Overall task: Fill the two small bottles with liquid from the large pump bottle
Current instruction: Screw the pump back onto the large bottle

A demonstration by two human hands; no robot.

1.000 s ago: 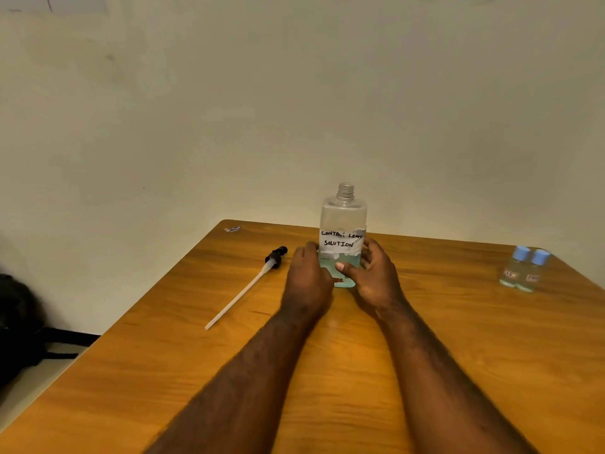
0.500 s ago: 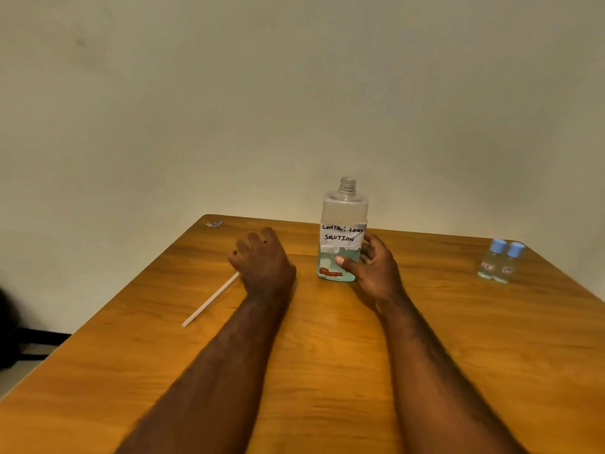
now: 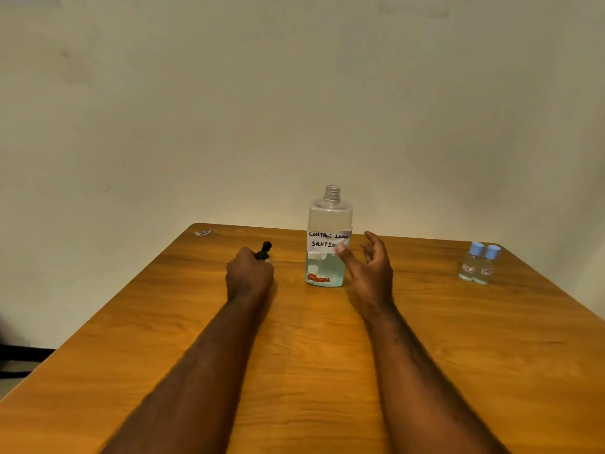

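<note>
The large clear bottle (image 3: 328,237) stands uncapped at the table's far middle, with a handwritten label and pale blue liquid low inside. My left hand (image 3: 249,273) grips the black pump head (image 3: 264,251) to the bottle's left; its white tube is hidden under my hand and arm. My right hand (image 3: 368,270) is just right of the bottle with its fingers spread; the thumb lies in front of the label and I cannot tell if it touches. Two small bottles (image 3: 478,264) with blue caps stand together at the far right.
The wooden table (image 3: 311,355) meets a plain wall behind; its left edge runs diagonally to the near left. A small scrap (image 3: 203,232) lies at the far left corner. Something dark (image 3: 13,355) lies on the floor at left.
My left hand left the bottle, went to the pump lying at left and closed on its head. My right hand let go of the bottle and opened beside it.
</note>
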